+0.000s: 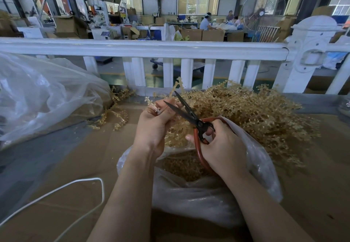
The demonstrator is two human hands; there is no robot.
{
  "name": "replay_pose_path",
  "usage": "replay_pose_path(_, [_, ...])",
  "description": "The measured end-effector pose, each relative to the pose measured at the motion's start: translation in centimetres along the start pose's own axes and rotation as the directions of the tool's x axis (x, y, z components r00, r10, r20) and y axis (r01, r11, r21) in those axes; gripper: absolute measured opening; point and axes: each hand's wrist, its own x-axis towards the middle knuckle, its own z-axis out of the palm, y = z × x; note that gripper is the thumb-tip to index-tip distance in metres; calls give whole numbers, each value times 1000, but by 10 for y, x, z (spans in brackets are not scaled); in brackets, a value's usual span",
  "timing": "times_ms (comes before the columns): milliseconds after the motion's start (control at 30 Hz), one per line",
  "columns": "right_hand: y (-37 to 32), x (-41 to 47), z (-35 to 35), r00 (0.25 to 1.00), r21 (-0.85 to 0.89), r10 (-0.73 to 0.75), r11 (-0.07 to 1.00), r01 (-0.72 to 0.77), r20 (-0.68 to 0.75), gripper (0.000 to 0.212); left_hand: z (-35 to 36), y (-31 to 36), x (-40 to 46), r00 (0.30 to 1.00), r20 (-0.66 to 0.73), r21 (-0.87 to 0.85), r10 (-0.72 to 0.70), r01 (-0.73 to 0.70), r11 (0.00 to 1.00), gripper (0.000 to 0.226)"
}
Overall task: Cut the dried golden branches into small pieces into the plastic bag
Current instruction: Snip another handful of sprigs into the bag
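Cardboard (56, 194) covers the worktop in a big workshop, with a white fence (151, 47) along its far edge and people at tables well beyond it. From the head view, the left hand (153, 126) pinches a golden sprig (175, 86) between curled fingers, holding it up over the open bag (208, 200). The right hand (221, 147) grips the red loops of the scissors (186, 110), fingers curled through them, blades apart and set around the sprig's stem just beside the left fingertips. Cut pieces (181, 166) already lie in the bag as a fair layer, so the job looks well started. A large heap of branches (251, 113) rests just behind the bag, with a few strays (117, 113) to the left near a bigger clear bag (43, 94), so much cutting seems left. A white cord (75, 183) loops across the cardboard.
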Motion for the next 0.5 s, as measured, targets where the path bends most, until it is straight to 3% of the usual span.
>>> replay_pose_path(500, [-5, -2, -4, 1000, 26, -1, 1000, 1, -1, 62, -4, 0, 2, 996, 63, 27, 63, -65, 998, 20])
